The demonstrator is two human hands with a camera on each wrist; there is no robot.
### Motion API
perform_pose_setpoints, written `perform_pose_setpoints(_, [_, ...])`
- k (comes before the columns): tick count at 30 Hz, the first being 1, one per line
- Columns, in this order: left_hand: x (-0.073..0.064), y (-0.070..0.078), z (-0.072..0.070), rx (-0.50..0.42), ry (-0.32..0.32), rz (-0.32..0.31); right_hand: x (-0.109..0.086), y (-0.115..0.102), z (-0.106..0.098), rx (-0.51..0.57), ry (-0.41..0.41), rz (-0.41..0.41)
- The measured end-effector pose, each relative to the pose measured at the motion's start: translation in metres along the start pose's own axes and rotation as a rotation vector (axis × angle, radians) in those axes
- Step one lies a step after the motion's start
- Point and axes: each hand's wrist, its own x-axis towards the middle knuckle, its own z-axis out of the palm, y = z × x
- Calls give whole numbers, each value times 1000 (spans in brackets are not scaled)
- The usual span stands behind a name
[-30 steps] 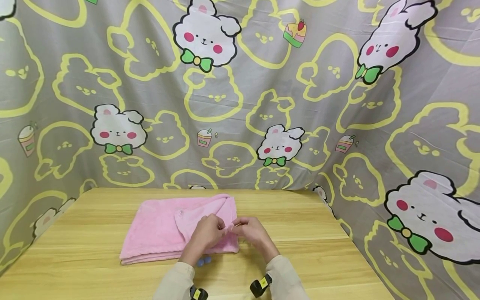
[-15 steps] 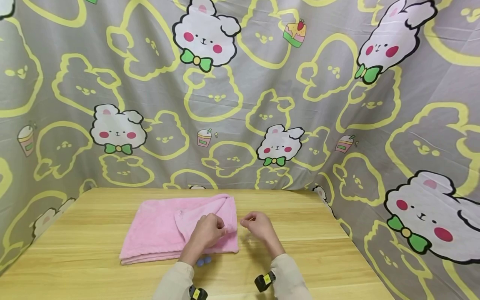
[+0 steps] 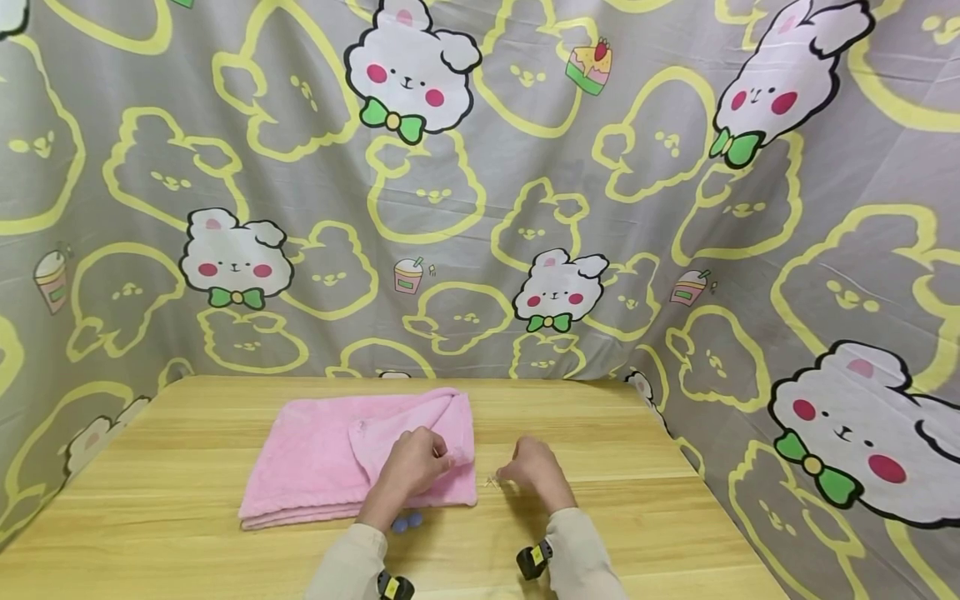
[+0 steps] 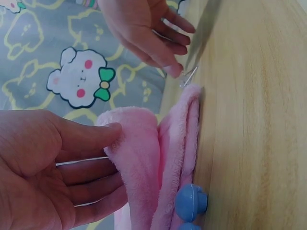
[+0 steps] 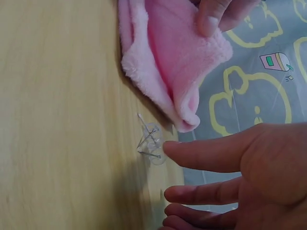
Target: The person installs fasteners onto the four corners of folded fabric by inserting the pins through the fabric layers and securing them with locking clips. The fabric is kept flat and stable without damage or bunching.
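A folded pink plush blanket (image 3: 307,458) lies on the wooden table, with one corner turned back. My left hand (image 3: 414,460) pinches the raised edge of that corner between thumb and fingers. To the right of the blanket, several metal pins with clear round heads (image 5: 152,141) lie together on the wood. My right hand (image 3: 536,468) is beside them, its thumb tip close to a clear head and its fingers extended and apart in the right wrist view. Whether the thumb touches the pin is hard to tell. Two blue mushroom-shaped caps (image 4: 189,202) sit by the blanket's front edge.
The wooden table (image 3: 637,533) extends around the blanket to both sides. A grey curtain (image 3: 465,233) with cartoon prints hangs behind and beside it. Black cameras (image 3: 533,560) are strapped at both wrists.
My right hand has left the blanket's edge and moved right and down to the pins on the table. The left hand has kept its pinch, and the blanket has hardly shifted.
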Motion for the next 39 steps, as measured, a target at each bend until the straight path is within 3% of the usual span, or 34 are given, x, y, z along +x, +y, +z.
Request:
perform_pose_setpoints(15, [-1,-2,0,-9,-9,-13,-1,-2,5,12,-31,-10])
perform_pose_setpoints(22, [0,-1,-2,1,-6,-16,-1,-2,9,66,-32,-65])
perform_pose_setpoints(29, [0,0,-1,-1,-15,-16,1,0,11,51,-23,-109])
perform_pose_setpoints(39, [0,-1,0,-7,-13,-17,0,1,10,57,-19,-123])
